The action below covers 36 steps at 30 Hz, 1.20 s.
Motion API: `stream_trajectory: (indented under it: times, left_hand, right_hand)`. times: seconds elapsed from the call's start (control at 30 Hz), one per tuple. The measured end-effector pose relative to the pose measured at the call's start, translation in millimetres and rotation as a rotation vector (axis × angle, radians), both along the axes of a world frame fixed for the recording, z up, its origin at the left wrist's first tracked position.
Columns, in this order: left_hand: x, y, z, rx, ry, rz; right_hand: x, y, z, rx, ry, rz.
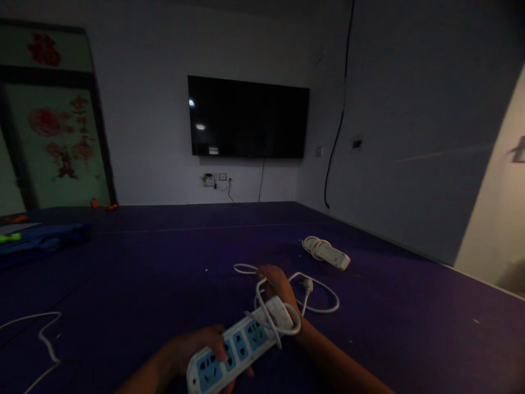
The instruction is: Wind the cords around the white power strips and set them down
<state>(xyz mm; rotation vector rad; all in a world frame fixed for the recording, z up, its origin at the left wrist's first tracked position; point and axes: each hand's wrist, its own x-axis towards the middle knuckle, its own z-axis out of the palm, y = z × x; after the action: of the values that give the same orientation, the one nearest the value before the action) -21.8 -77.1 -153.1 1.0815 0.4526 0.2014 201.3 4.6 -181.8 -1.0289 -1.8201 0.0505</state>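
Note:
A white power strip [241, 346] with blue socket faces is tilted in front of me. My left hand [207, 347] grips its near end, thumb across the sockets and fingers underneath. White cord is looped around the strip's far end. My right hand [278, 282] is just beyond that end, fingers curled on the white cord [246, 268]; its fingertips are partly hidden. The cord's loose part curves over the purple surface to the right, with its plug [308, 285] beside my right wrist.
On the purple surface [164, 262], another power strip [328, 253] wrapped in its cord lies at the right. A white cable [49, 339] lies at the left, with a dark blue cloth [49, 238] behind it. A black cable [338, 131] hangs down the right wall.

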Motion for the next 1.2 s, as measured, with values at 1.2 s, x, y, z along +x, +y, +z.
stream_trajectory:
  times: [1.2]
  left_hand:
    - [-3.9, 18.7, -34.6, -0.050, -0.322, 0.204]
  right_hand:
    - [-11.6, -22.7, 12.3, 0.016, -0.445, 0.030]
